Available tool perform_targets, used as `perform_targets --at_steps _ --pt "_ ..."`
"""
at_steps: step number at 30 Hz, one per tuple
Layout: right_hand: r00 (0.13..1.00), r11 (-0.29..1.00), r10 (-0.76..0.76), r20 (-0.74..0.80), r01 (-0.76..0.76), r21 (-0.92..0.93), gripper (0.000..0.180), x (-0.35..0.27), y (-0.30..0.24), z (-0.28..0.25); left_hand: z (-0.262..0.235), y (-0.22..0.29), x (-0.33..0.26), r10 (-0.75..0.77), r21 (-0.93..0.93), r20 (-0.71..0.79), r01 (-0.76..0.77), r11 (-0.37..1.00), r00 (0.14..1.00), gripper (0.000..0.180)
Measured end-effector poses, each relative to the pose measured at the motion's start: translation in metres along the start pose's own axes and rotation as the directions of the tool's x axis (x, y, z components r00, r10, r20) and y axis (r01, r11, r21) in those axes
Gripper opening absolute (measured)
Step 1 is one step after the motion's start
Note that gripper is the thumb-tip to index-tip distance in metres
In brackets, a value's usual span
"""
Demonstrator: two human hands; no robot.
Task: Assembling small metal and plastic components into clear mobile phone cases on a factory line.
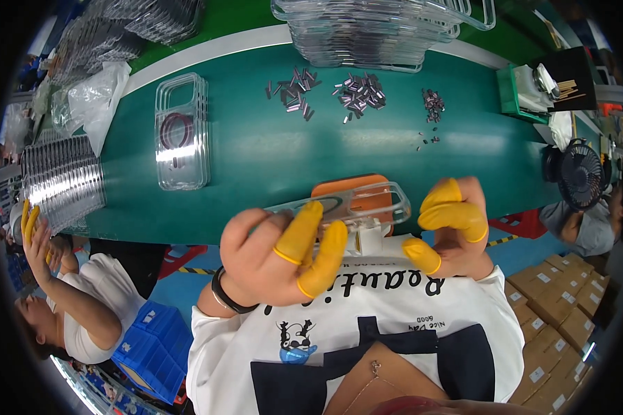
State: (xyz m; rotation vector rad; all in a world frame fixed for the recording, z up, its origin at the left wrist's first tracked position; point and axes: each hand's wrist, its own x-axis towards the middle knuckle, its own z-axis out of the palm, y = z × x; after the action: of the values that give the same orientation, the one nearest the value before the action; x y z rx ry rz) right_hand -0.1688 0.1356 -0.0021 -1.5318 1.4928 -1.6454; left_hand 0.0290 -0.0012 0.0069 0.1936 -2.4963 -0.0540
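Note:
A clear phone case (pixel 344 201) with a dark ring on its back is tilted in my left hand (pixel 266 252), whose yellow-cotted fingers are closed on its left part. Just past the right end of the case, my right hand (pixel 460 225) has its thumb and curled fingers apart, with nothing visible between them. Yellow cots cover these fingertips too. Behind the case lies an orange pad (pixel 331 187) at the table's near edge. A small white block-like piece (pixel 371 238) shows below the case; its kind is unclear.
Three piles of small dark metallic pieces (pixel 361 95) lie across the green table (pixel 256 155). Stacked clear cases (pixel 180 131) stand left, with more stacks (pixel 367 34) at the back. A green bin (pixel 511 93) and black fan (pixel 580 174) are right. Another person (pixel 93 304) sits left.

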Motion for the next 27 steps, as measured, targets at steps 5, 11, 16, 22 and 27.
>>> perform_targets --at_steps 5,11,16,22,27 --pt "0.976 0.993 0.117 0.183 -0.114 -0.027 0.044 0.001 0.006 0.000 0.002 0.009 0.001 -0.031 -0.017 0.000 0.031 0.999 1.000 0.031" --pt "0.945 0.976 0.186 0.269 -0.208 0.058 0.044 -0.006 0.011 -0.001 0.002 0.005 -0.004 0.039 0.013 0.043 -0.040 0.999 0.998 0.030" --pt "0.954 0.975 0.175 0.242 -0.202 0.089 0.044 -0.008 0.013 0.001 0.003 0.005 -0.005 0.043 0.024 0.069 -0.044 0.999 0.997 0.032" --pt "0.955 0.974 0.191 0.228 -0.214 0.076 0.043 -0.009 0.017 0.002 0.007 0.008 -0.007 0.033 -0.036 0.071 -0.030 0.999 0.997 0.037" --pt "0.922 0.935 0.305 0.240 -0.338 0.110 0.037 -0.008 0.012 0.004 0.008 0.007 -0.004 0.027 -0.021 0.066 -0.026 0.999 0.997 0.032"
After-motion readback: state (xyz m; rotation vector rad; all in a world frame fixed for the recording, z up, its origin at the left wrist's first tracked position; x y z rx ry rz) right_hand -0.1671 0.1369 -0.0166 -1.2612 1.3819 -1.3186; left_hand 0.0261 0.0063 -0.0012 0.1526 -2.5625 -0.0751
